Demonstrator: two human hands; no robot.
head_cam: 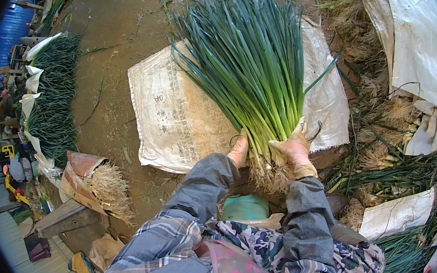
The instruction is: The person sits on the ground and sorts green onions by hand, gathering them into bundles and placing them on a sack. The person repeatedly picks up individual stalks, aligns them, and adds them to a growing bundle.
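A large fanned bunch of green allium stalks [260,77], like green garlic or leeks, lies on a flattened white woven sack [174,113]. Its dark leaves point away from me; the pale stems and stringy roots [271,177] are at my end. My left hand [239,149] presses the left side of the stems just above the roots. On the other side, my right hand [295,146] wraps the stems, thumb across their front. A thin dark curved piece [315,131] sticks out beside the right hand; I cannot tell what it is.
To the right, a white plastic sheet [423,43] partly covers piled rooty stalks [359,43]. Loose leaves [389,176] litter the near right. At left are a long row of green bunches [57,91], a wrapped bundle with roots outward [109,186] and a wooden beam [67,216]. The floor [113,88] looks wet.
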